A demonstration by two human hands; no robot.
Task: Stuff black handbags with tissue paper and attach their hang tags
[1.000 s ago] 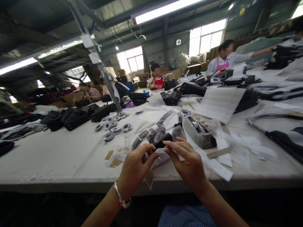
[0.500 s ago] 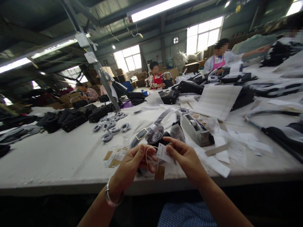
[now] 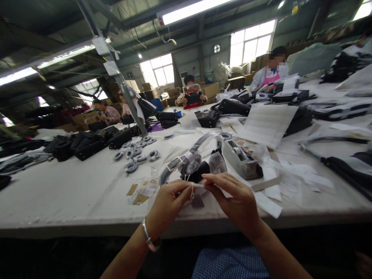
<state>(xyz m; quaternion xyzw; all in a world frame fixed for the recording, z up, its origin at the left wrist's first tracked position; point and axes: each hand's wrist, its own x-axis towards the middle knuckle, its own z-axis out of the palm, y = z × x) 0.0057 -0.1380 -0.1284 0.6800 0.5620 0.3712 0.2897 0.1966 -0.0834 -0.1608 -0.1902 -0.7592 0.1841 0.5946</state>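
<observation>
My left hand [image 3: 171,199] is closed in a pinch on the thin white string [image 3: 192,190] of a hang tag, close to the tag's left end. The white hang tag [image 3: 200,189] is seen nearly edge-on, with its right end pinched between the thumb and fingers of my right hand [image 3: 232,195]. Below the fingertips hangs a small dark tag [image 3: 198,201]. Right behind both hands lies a black handbag [image 3: 200,170], partly hidden by them. Its plastic-wrapped strap [image 3: 168,170] carries a gold buckle [image 3: 174,163].
A grey tape dispenser [image 3: 242,161] stands right of the bag. Wrapped strap coils [image 3: 133,153] and loose brown and white tags [image 3: 141,193] lie to the left. Paper sheets [image 3: 267,124] and black bags [image 3: 232,107] cover the right side. Co-workers [image 3: 270,73] sit across the table [image 3: 72,193].
The hang tag has turned from facing me to nearly edge-on. My left fingers have closed and moved nearer my right fingertips. Across the table, a co-worker has raised a black bag in front of them.
</observation>
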